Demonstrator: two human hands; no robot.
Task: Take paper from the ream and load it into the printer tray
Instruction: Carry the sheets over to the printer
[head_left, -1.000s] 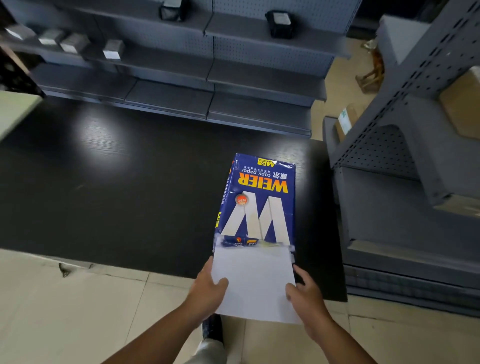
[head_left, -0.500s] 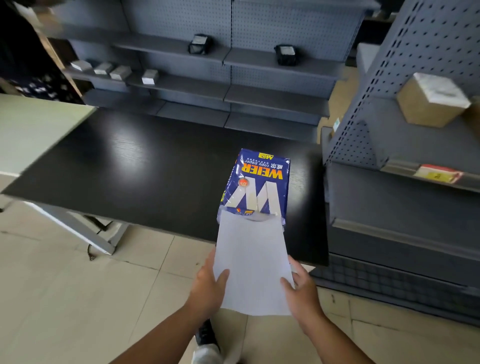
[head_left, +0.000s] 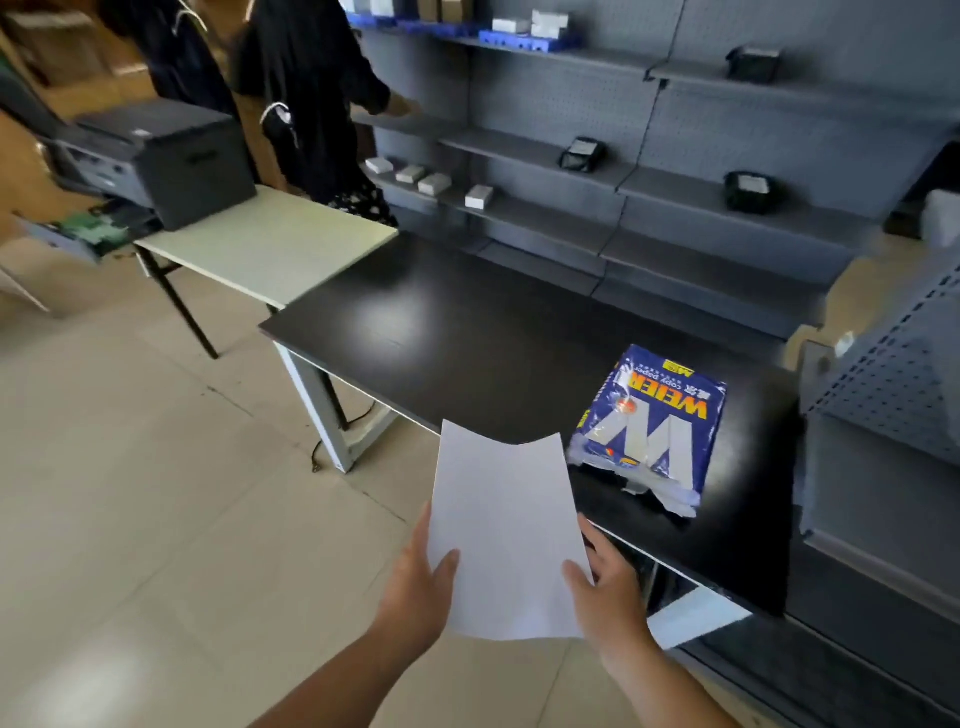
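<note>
I hold a white sheaf of paper in front of me, free of the ream. My left hand grips its left edge and my right hand grips its right edge. The blue ream, its wrapper torn open at the near end, lies on the black table to the right of the paper. The dark printer sits far left on a pale table. Its tray is pulled out toward the left, with green parts showing inside.
A person in dark clothes stands behind the pale table, reaching to the grey shelves. Another grey shelf unit stands at the right. Tiled floor lies between me and the printer.
The paper has come fully out of the ream wrapper. My view has swung left and back, so the printer and a person now show at the upper left.
</note>
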